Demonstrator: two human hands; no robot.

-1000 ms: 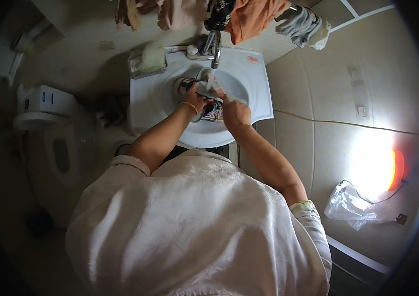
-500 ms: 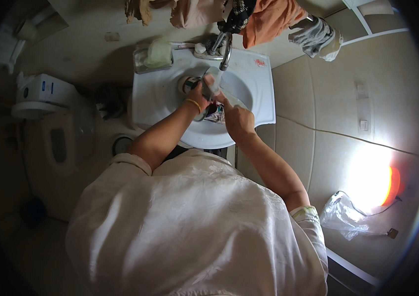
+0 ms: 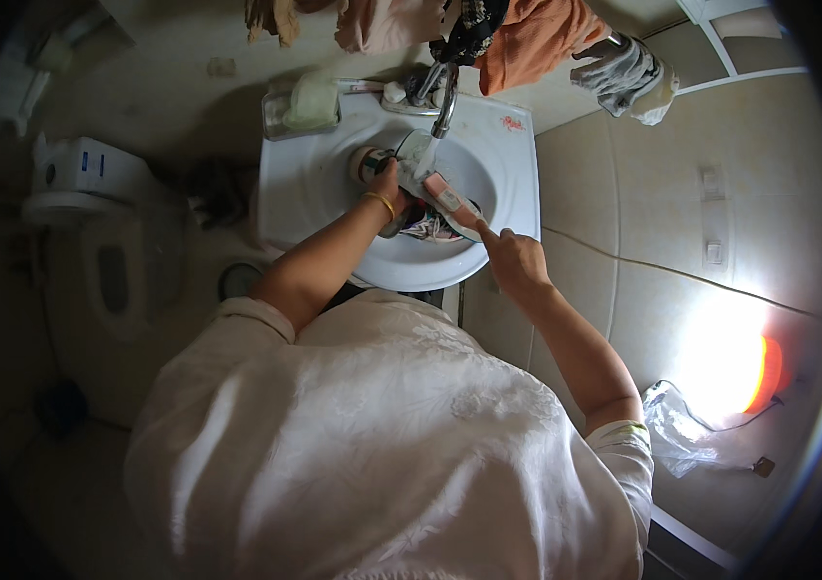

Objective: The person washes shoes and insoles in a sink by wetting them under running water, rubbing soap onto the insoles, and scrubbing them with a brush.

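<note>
My left hand (image 3: 388,188) is closed around a shoe (image 3: 416,153) held in the basin, its pale sole under the running water. Below that wrist lies what looks like another shoe (image 3: 428,228), multicoloured and partly covered. In my right hand (image 3: 517,261), fingers wrapped round its handle, is a pink scrubbing brush (image 3: 450,201). Its head points up and left, close beside the sole; whether the bristles touch it I cannot tell. A rounded dark-and-white part (image 3: 368,164) shows left of my left hand.
The white washbasin (image 3: 285,198) has a chrome tap (image 3: 444,106) running over it. A soap dish with a pale green item (image 3: 312,104) sits at its back left corner. Cloths (image 3: 537,43) hang above. At left stands a toilet (image 3: 92,184); a bright lamp (image 3: 767,375) glows at right.
My right hand has drawn back to the right and down with the brush, uncovering the brush head and more of the sole. My left hand stays in place with the shoe.
</note>
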